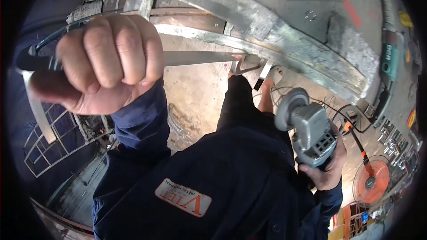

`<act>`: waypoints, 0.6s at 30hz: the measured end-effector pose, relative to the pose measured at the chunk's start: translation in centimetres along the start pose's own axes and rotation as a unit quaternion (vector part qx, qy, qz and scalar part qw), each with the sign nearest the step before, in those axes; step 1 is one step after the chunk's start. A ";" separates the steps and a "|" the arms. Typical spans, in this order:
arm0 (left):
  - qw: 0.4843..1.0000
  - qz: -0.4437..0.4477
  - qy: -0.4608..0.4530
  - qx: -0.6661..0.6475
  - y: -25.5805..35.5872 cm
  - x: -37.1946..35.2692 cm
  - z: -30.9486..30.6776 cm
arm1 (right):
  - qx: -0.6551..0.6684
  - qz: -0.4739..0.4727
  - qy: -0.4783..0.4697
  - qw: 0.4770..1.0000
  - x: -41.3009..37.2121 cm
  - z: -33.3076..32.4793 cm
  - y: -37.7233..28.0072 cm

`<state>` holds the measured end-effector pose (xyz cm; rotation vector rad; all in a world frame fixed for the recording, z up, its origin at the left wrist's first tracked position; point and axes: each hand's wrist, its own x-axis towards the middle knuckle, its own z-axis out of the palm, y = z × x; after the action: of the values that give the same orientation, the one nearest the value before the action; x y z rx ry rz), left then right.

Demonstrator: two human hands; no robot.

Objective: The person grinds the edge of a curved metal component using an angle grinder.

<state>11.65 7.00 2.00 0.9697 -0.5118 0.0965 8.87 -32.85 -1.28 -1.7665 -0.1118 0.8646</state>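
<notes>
My left hand [111, 58] is raised close to the camera, its fingers curled in a fist around a flat metal bar [195, 58]. The bar runs across the view on both sides of the fist; a strip angles down at its left end, and its right end lies near my feet. My right hand [331, 169] holds an angle grinder [315, 129] by its body, low beside my right side. The grinder's round disc [291, 106] points up and to the left, apart from the bar. Part of the grinder's handle is hidden in my palm.
Ahead stands a worn metal work surface with a long edge beam [284, 40]. An orange fan [371, 181] is at the right, near loose cables and many small metal parts [393, 138]. A barred metal frame [55, 135] lies at the left.
</notes>
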 end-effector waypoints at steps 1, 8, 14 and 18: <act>1.000 0.000 -0.013 -0.002 0.7 0.3 0.4 | 0.100 0.004 0.047 0.994 -1.4 -0.5 0.6; 0.998 0.057 0.033 -0.005 6.2 1.1 7.3 | 0.155 -0.085 0.205 0.963 -9.0 -5.5 6.4; 0.988 0.073 0.085 0.104 8.6 4.1 14.1 | 0.274 -0.123 0.254 0.919 -11.4 -6.2 8.5; 0.978 0.071 0.109 0.161 8.7 6.4 15.3 | 0.311 -0.137 0.285 0.896 -14.1 -5.3 8.0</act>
<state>8.91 -1.26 18.54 1.2201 -0.3680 0.4211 -0.87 -46.85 -0.60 -1.2815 0.2731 0.1151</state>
